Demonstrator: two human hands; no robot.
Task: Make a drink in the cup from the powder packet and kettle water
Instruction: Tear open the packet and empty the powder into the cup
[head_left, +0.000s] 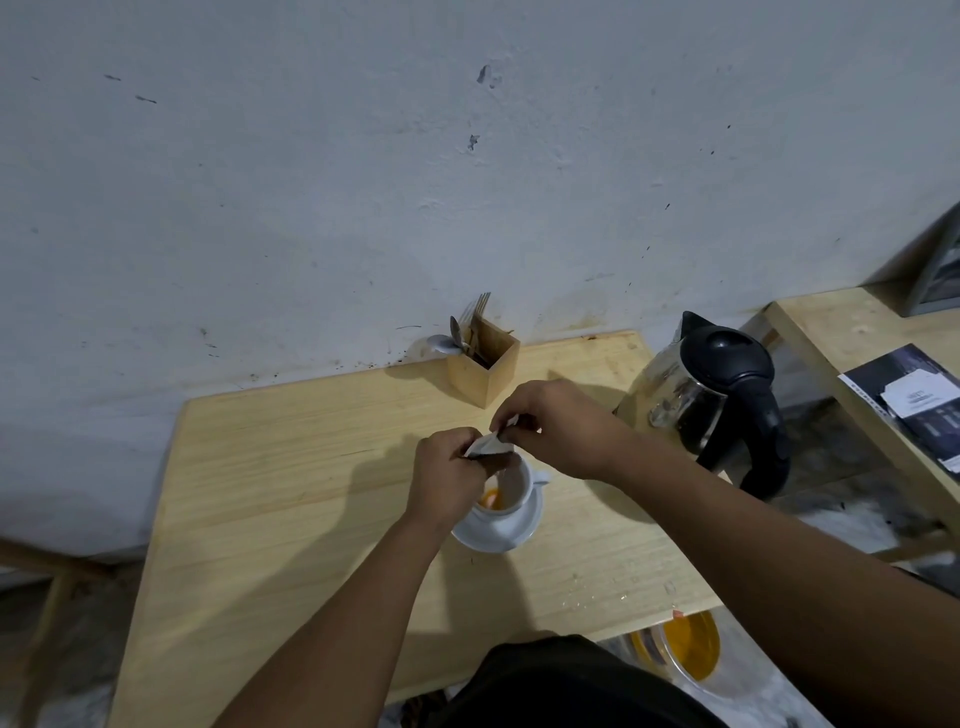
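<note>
A white cup (514, 493) stands on a white saucer (493, 535) in the middle of the wooden table (291, 467). Orange powder (490, 500) lies in the bottom of the cup. Both hands hold a small silver powder packet (485, 446) tilted right over the cup's rim. My left hand (447, 480) grips its lower end and partly covers the cup. My right hand (556, 423) pinches its upper corner. A steel kettle (711, 400) with a black lid and handle stands at the table's right edge, apart from my hands.
A wooden box (484, 364) holding forks and spoons stands at the back by the wall. A second wooden surface (857, 332) at the right carries a dark booklet (914, 400). An orange-filled clear container (680, 649) sits below the table's near right corner.
</note>
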